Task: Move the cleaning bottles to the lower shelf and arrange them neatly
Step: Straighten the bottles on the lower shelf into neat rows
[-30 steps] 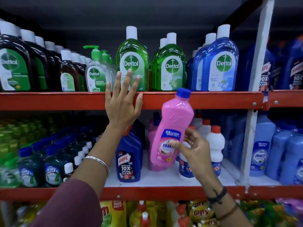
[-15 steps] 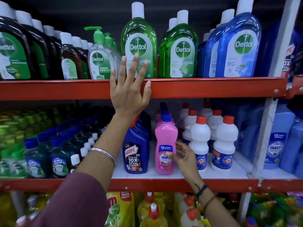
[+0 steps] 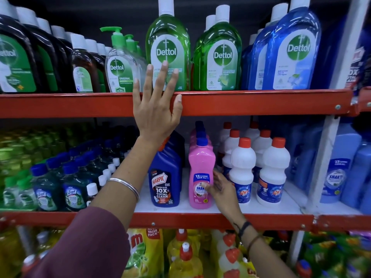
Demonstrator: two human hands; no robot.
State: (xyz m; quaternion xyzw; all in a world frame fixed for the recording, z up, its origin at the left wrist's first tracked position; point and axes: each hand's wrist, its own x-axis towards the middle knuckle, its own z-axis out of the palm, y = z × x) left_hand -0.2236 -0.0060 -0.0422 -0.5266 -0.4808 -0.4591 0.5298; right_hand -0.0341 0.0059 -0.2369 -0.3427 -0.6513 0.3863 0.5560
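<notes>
A pink cleaning bottle [image 3: 200, 163] with a blue cap stands upright at the front of the white lower shelf [image 3: 241, 208], with more pink bottles in a row behind it. My right hand [image 3: 220, 190] holds it from its right side, thumb on the label. A blue Harpic bottle [image 3: 163, 177] stands close on its left and white red-capped bottles [image 3: 274, 167] on its right. My left hand [image 3: 156, 109] lies flat with fingers spread on the red edge of the upper shelf [image 3: 261, 102], in front of a green Dettol bottle [image 3: 167, 37].
The upper shelf carries dark, green and blue Dettol bottles [image 3: 295, 47]. Small dark green bottles [image 3: 50, 187] fill the lower shelf's left side. A white upright post [image 3: 329, 137] separates light blue bottles [image 3: 341, 167] at the right. Yellow bottles [image 3: 180, 253] sit on the shelf below.
The pink bottle came down from mid-air and now stands on the lower shelf between the Harpic and white bottles. My right hand stays on it. My left hand kept its place.
</notes>
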